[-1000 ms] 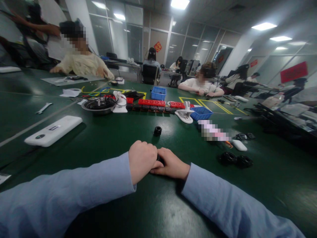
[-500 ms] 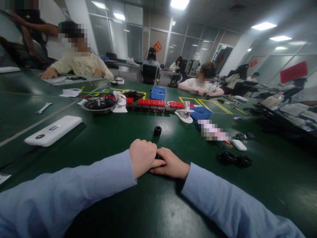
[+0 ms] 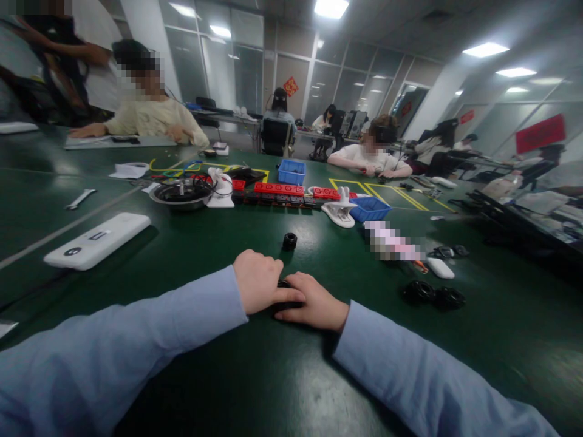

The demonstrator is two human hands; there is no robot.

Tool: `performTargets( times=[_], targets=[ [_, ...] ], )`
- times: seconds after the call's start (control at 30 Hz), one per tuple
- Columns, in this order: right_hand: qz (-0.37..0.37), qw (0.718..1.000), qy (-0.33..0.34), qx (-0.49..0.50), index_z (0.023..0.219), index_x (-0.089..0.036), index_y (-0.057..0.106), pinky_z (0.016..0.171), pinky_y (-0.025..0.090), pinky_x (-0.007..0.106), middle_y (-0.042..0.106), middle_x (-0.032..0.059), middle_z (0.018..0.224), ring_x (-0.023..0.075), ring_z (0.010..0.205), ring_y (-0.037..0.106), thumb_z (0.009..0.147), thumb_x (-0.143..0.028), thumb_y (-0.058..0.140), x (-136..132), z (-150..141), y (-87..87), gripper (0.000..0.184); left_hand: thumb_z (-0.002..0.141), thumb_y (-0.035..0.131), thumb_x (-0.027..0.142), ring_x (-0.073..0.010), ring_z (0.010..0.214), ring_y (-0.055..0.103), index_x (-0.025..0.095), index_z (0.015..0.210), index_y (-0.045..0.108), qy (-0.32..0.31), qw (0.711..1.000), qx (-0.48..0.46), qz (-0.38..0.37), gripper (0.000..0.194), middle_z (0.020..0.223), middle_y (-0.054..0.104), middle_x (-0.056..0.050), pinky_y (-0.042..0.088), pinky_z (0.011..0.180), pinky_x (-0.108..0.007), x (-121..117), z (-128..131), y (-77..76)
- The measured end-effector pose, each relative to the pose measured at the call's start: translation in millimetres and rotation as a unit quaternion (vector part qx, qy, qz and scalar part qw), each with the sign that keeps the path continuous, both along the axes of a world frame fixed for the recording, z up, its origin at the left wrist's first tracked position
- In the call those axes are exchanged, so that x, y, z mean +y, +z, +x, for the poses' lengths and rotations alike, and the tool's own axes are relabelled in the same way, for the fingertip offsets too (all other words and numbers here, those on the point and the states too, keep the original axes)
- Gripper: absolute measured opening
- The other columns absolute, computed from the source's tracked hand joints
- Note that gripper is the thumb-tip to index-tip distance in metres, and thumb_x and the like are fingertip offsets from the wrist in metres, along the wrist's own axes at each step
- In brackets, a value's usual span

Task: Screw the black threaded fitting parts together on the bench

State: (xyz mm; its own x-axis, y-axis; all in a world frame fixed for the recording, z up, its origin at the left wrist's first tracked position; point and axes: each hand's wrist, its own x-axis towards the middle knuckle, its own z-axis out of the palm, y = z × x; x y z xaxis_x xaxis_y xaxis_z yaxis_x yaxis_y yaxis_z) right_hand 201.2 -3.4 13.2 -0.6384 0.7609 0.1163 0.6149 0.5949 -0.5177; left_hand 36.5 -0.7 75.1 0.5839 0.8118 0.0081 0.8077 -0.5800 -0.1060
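My blue sleeves (image 3: 182, 318) come in from the lower corners over the green table (image 3: 296, 382). At the centre of the frame my left hand (image 3: 257, 282) and right hand (image 3: 316, 300) meet over a black part (image 3: 283, 283), mostly covered by them. My right thumb and fingers are clamped on its right side. My left thumb lies across its top; those left fingers curl away out of sight, so I cannot tell whether they grip it.

Near, at right of the frame, two black rings (image 3: 419, 292) sit side by side, with a small white case (image 3: 441, 268) behind. One little black ring (image 3: 289, 241) stands just beyond my hands. A long white box (image 3: 100, 241) lies at left, a wrench (image 3: 82, 198) past it. Across the middle run a metal bowl (image 3: 177, 206), red blocks (image 3: 279, 189) and a white clip (image 3: 339, 212) touching or near a blue bin (image 3: 371, 211). Farther, in the upper left, sits a person in cream (image 3: 152, 118).
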Motion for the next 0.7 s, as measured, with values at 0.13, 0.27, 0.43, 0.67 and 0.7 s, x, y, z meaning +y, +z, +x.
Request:
performTargets(
  times=[0.13, 0.27, 0.43, 0.67, 0.7],
  targets=[
    [-0.001, 1.000, 0.013, 0.020, 0.085, -0.016, 0.060, 0.075, 0.043, 0.033, 0.062, 0.0039, 0.083, 0.0194, 0.079, 0.055, 0.068, -0.037, 0.076, 0, 1, -0.2, 0.032, 0.084, 0.045, 0.063, -0.0225, 0.075, 0.062, 0.015, 0.088, 0.064, -0.087, 0.991, -0.103, -0.026, 0.051, 0.079, 0.065, -0.007, 0.044, 0.067, -0.032, 14, -12, 10.4],
    [0.003, 0.999, 0.016, 0.041, 0.086, -0.014, 0.060, 0.073, 0.045, 0.033, 0.062, 0.0059, 0.087, 0.0205, 0.081, 0.057, 0.066, -0.036, 0.077, 0, 2, -0.3, 0.034, 0.076, 0.071, 0.034, -0.0182, 0.092, 0.060, 0.016, 0.096, 0.065, -0.268, 0.928, -0.210, -0.153, 0.028, 0.096, 0.064, -0.006, 0.046, 0.082, -0.026, 27, -22, 18.2],
    [0.010, 0.998, 0.034, 0.060, 0.093, -0.016, 0.062, 0.079, 0.046, 0.034, 0.065, 0.0049, 0.092, 0.0212, 0.085, 0.060, 0.069, -0.035, 0.075, 0, 2, -0.3, 0.033, 0.076, 0.065, 0.008, -0.0171, 0.104, 0.058, 0.018, 0.099, 0.067, -0.337, 0.885, -0.190, -0.259, 0.025, 0.109, 0.064, -0.007, 0.043, 0.093, -0.026, 32, -26, 15.4],
    [0.018, 0.997, 0.039, 0.057, 0.101, -0.017, 0.063, 0.081, 0.046, 0.036, 0.067, 0.0064, 0.098, 0.0233, 0.090, 0.061, 0.069, -0.036, 0.075, 2, 3, -4.6, 0.040, 0.075, 0.065, 0.003, -0.0208, 0.105, 0.057, 0.014, 0.108, 0.066, -0.326, 0.905, -0.135, -0.236, 0.036, 0.113, 0.064, -0.010, 0.045, 0.091, -0.029, 33, -22, 7.7],
    [0.019, 0.997, 0.041, 0.063, 0.102, -0.017, 0.063, 0.082, 0.046, 0.036, 0.067, 0.0065, 0.100, 0.0233, 0.091, 0.061, 0.069, -0.036, 0.075, 2, 3, -5.1, 0.041, 0.075, 0.066, 0.003, -0.0208, 0.103, 0.058, 0.014, 0.108, 0.066, -0.323, 0.910, -0.130, -0.225, 0.035, 0.111, 0.065, -0.009, 0.045, 0.090, -0.029, 32, -21, 7.8]
  ],
)
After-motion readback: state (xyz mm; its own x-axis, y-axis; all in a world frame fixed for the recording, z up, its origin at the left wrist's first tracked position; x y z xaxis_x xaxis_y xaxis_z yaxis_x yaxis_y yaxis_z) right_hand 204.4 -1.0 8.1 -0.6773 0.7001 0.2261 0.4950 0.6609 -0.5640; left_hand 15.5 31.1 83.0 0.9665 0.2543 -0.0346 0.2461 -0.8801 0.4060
